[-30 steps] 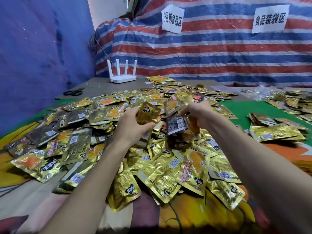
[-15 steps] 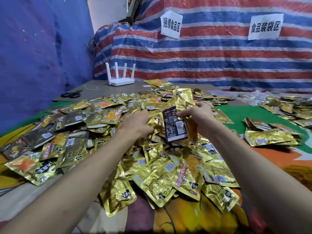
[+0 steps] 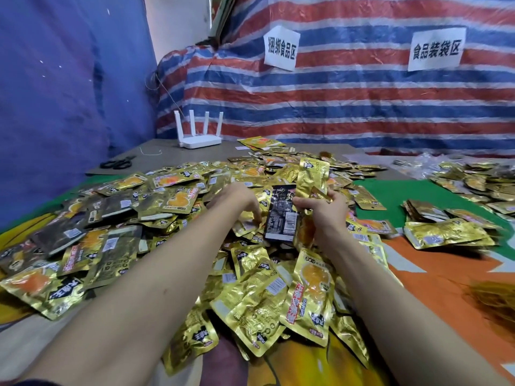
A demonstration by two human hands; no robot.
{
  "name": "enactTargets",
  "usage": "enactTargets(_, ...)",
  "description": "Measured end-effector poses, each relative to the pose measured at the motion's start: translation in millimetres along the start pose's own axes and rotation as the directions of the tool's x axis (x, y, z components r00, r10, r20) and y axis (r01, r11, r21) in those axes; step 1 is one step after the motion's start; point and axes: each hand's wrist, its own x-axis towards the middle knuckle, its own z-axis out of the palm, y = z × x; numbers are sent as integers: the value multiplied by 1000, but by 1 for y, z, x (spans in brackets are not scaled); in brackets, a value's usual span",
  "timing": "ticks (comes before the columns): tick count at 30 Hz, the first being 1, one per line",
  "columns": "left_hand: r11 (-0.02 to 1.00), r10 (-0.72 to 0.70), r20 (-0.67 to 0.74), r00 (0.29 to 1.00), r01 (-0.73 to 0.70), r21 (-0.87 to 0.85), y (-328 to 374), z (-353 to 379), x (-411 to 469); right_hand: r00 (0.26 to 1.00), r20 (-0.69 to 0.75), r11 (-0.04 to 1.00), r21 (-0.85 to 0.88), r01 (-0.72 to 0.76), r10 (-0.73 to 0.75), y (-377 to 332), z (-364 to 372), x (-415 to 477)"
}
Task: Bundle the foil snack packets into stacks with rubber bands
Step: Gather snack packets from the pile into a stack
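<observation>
A big loose heap of gold foil snack packets (image 3: 172, 207) covers the table in front of me. My right hand (image 3: 323, 210) grips a small upright stack of packets (image 3: 281, 218), its front one showing a dark back with a barcode, and a gold packet (image 3: 312, 176) sticks up behind it. My left hand (image 3: 237, 201) reaches down into the heap just left of the stack, its fingertips pinching a gold packet (image 3: 246, 222) lying there. No rubber band is visible.
A bundled stack of packets (image 3: 446, 232) lies to the right on the green mat, with more packets (image 3: 479, 179) at the far right. Black scissors (image 3: 117, 163) and a white router (image 3: 199, 140) sit at the back left. Striped tarpaulin with two paper signs hangs behind.
My left hand let go of the gold packet it held up and dropped to the heap. The right hand's stack has gained a tall gold packet at its back.
</observation>
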Motion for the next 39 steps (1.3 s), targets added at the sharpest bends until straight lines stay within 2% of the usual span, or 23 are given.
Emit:
enactTargets(5,988,12,217,976,21,-151,8,-14,7,999,-33,998,48,-33,35,13,-1,6)
enactTargets(8,984,-23,266,964,69,-165,2,-29,2,996,-83,997,73,-7,13,9,-2,10)
enactTargets(11,921,-52,315,948,167,-351,-9,-46,-4,992,-122,996,89,29,-18,3,-2,12)
enactTargets(14,878,-21,328,944,174,-446,-20,-62,-9,994,-104,985,175,-8,26,-8,4,10)
enactTargets(17,822,29,293,956,144,-550,-33,-71,-16,996,-26,952,299,-70,81,-23,16,7)
enactTargets(20,745,96,167,981,41,-666,-41,-68,-25,966,172,906,347,-242,192,-30,30,1)
enactTargets(22,647,155,48,987,-65,-760,-44,-54,-34,931,260,884,326,-334,255,-24,39,-5)
enactTargets(24,511,252,-98,963,-218,-832,-45,-34,-44,918,286,891,282,-355,275,-17,45,-12)
enactTargets(25,478,299,-183,937,-313,-821,-46,-22,-49,918,284,894,273,-354,277,-12,47,-14)
enactTargets(28,542,390,-397,831,-556,-630,-48,11,-54,925,271,902,268,-337,266,1,52,-17)
enactTargets(33,552,461,-540,704,-704,-446,-46,46,-46,956,262,944,261,-201,131,16,58,-16)
enactTargets(36,595,549,-507,665,-737,-322,-44,49,-43,954,295,949,277,-148,63,18,58,-14)
enactTargets(38,602,597,-389,701,-713,-360,-46,47,-47,957,290,935,333,-122,21,18,57,-14)
enactTargets(39,583,605,-322,728,-681,-443,-47,47,-51,961,275,927,358,-114,12,18,57,-14)
